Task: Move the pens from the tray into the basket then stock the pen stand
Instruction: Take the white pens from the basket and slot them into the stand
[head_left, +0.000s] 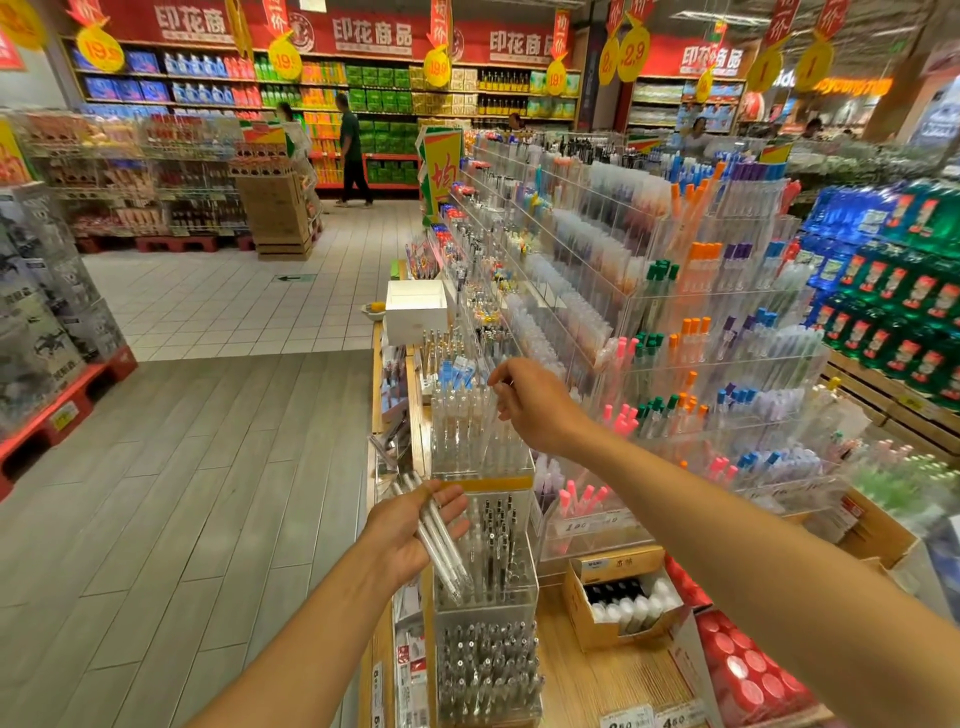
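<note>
Hands apart. Left hand holds a bundle of clear pens, fingers curled under them, low beside the clear pen stand. Right hand is higher, at the stand's top compartment, fingertips pinching one clear pen above the upright pens already there. Lower compartments hold dark-tipped pens. White box sits farther along the shelf. Cardboard box lies right of the stand.
</note>
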